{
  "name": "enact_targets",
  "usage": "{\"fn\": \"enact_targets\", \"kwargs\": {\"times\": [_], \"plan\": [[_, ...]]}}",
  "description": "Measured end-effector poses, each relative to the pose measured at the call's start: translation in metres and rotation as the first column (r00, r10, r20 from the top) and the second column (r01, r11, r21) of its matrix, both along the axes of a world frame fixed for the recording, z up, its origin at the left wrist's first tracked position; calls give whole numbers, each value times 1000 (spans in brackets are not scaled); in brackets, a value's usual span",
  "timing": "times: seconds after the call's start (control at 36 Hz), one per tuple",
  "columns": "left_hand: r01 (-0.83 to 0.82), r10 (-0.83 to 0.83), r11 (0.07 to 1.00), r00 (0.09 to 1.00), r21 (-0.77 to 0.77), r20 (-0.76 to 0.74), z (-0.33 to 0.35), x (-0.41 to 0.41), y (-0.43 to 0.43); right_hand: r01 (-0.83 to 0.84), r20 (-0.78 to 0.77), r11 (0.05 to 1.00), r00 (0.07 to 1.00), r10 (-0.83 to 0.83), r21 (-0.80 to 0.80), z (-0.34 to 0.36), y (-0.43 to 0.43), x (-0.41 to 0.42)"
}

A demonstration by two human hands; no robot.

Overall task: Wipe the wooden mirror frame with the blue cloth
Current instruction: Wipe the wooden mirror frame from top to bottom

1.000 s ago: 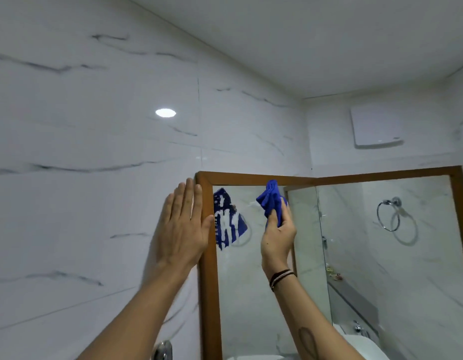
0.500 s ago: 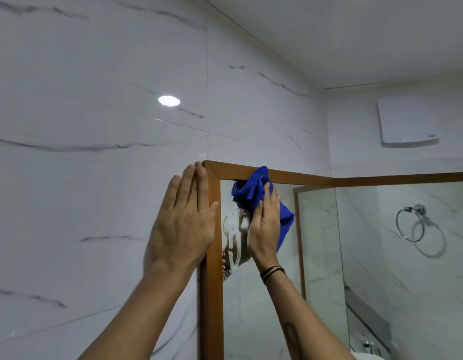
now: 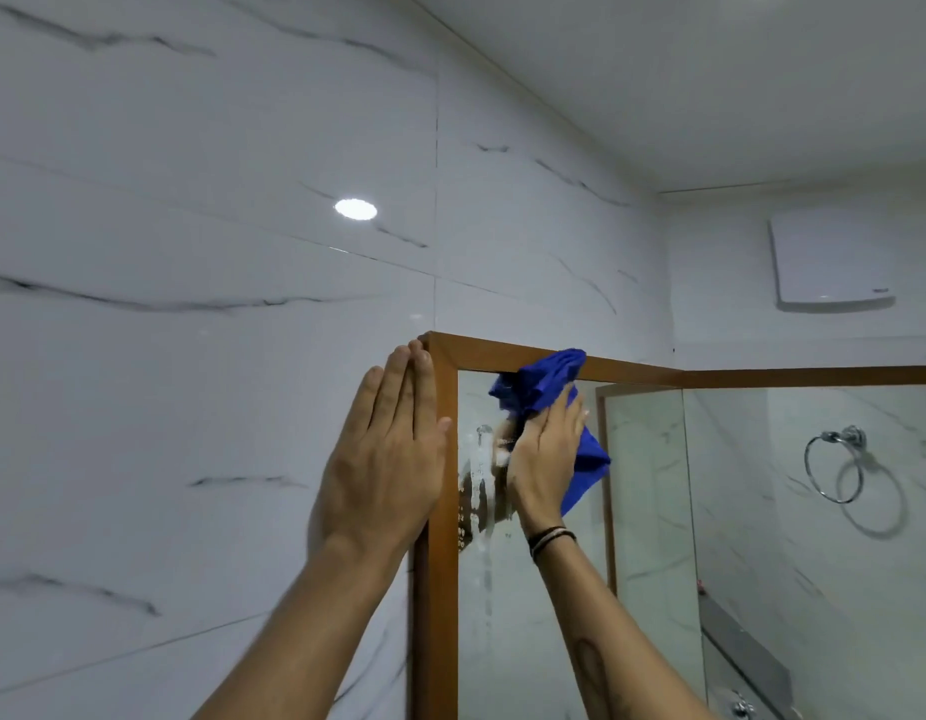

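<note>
The wooden mirror frame [image 3: 443, 589] runs up the left side of the mirror and along its top edge. My right hand [image 3: 546, 457] presses the blue cloth [image 3: 541, 379] flat against the glass near the top left corner. The cloth's upper fold lies over the frame's top rail. My left hand [image 3: 388, 459] rests flat on the white wall beside the frame, fingers together and pointing up, with the thumb touching the left rail. It holds nothing.
White marble-look tiles [image 3: 191, 356] cover the wall left of the mirror. The mirror glass [image 3: 762, 511] reflects a chrome towel ring [image 3: 835, 467]. A white vent box [image 3: 832, 262] hangs high on the far wall. The ceiling is close above.
My right hand has gone from holding the bunched cloth up in front of the glass to pressing it flat at the top rail. My left hand stays on the wall.
</note>
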State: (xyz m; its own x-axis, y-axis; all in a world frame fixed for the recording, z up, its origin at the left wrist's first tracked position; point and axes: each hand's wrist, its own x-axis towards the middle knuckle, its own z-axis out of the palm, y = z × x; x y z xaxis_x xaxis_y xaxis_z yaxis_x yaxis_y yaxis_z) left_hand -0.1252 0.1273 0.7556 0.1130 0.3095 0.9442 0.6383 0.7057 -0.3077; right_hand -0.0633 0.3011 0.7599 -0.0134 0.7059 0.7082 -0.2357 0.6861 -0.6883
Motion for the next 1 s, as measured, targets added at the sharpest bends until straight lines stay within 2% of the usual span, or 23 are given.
{"fn": "enact_targets", "kwargs": {"times": [0.11, 0.19, 0.25, 0.33, 0.39, 0.53, 0.64, 0.72, 0.81, 1.0], "plan": [[21, -21, 999, 1000, 34, -23, 0, -4, 5, -7, 26, 969, 1000, 1, 247, -19, -29, -14], [27, -26, 997, 999, 72, -20, 1, -3, 6, -78, 62, 934, 996, 59, 349, -27, -25, -9], [19, -18, 998, 1000, 60, -17, 1, -3, 5, -67, 43, 950, 997, 56, 306, -24, -11, -4], [13, -13, 999, 1000, 29, 2, -2, -3, 1, -40, -20, 999, 999, 41, 31, -7, 3, 0], [13, -13, 999, 1000, 34, 5, -3, -2, 2, -8, -13, 1000, 1000, 8, -25, 1, -2, -3], [8, -7, 999, 1000, 51, -15, -3, 1, 5, -41, 12, 982, 999, 39, 183, -15, -36, -11], [-7, 8, 998, 1000, 62, -3, -3, 3, 4, -108, 93, 937, 992, 82, 332, -27, -47, -6], [3, -3, 999, 1000, 32, 5, -5, 1, 2, 2, 205, 927, 975, -85, 376, -28, -44, 1], [13, -13, 999, 1000, 29, -10, -6, -2, 3, 145, 322, 898, 900, -294, 415, -27, -42, 4], [44, -41, 997, 998, 66, -42, -6, -8, 8, 283, 426, 846, 764, -484, 452, -24, -45, 16]]}}
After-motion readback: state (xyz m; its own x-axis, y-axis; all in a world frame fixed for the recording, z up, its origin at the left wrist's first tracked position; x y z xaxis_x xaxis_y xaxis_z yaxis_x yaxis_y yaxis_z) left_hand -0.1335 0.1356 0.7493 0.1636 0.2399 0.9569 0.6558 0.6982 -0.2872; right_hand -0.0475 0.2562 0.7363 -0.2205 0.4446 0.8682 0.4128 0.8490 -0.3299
